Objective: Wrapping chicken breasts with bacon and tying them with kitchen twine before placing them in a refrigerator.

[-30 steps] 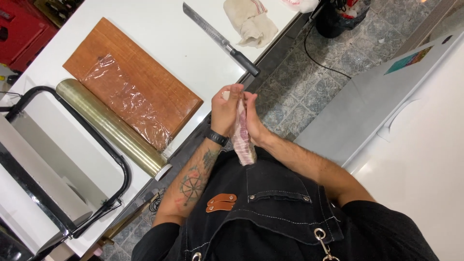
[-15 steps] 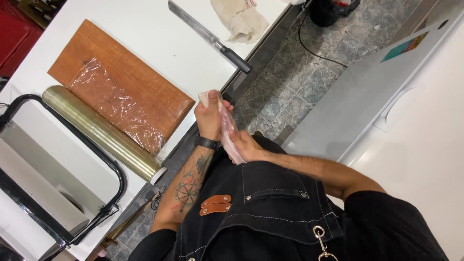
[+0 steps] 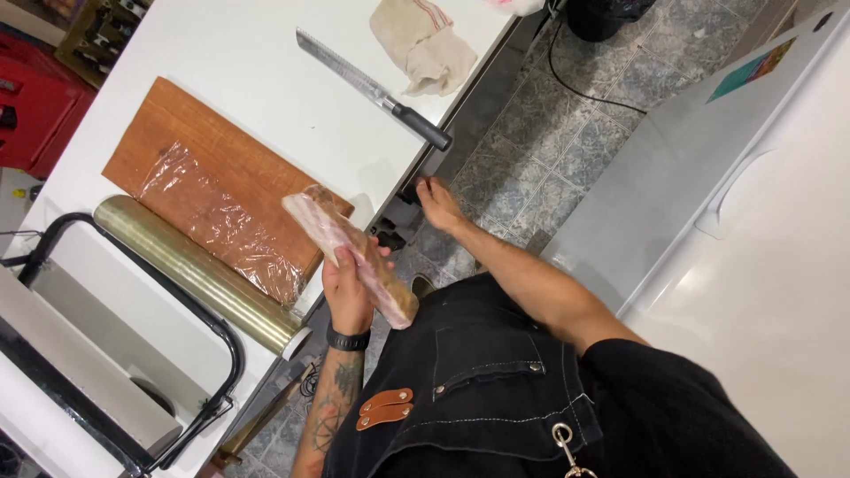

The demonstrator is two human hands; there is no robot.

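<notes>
My left hand [image 3: 347,292] grips a long wrapped slab of pinkish meat [image 3: 347,250] and holds it over the counter's edge, its far end above the corner of a wooden cutting board [image 3: 190,142]. A sheet of clear plastic film [image 3: 217,221] lies across the board. My right hand [image 3: 439,204] hangs apart from the meat, low beside the counter's edge near the handle of a long knife [image 3: 372,88]. Its fingers look loosely apart and hold nothing.
A roll of plastic film [image 3: 190,270] sits in a black-framed dispenser [image 3: 133,257] on the white counter [image 3: 257,62]. A beige cloth [image 3: 421,40] lies near the knife. A white appliance [image 3: 753,204] stands to the right over the tiled floor [image 3: 540,142].
Both hands were on the wrapped meat close to my apron. Now only the left hand holds it, raised toward the board, and the right hand has let go and moved toward the counter's edge.
</notes>
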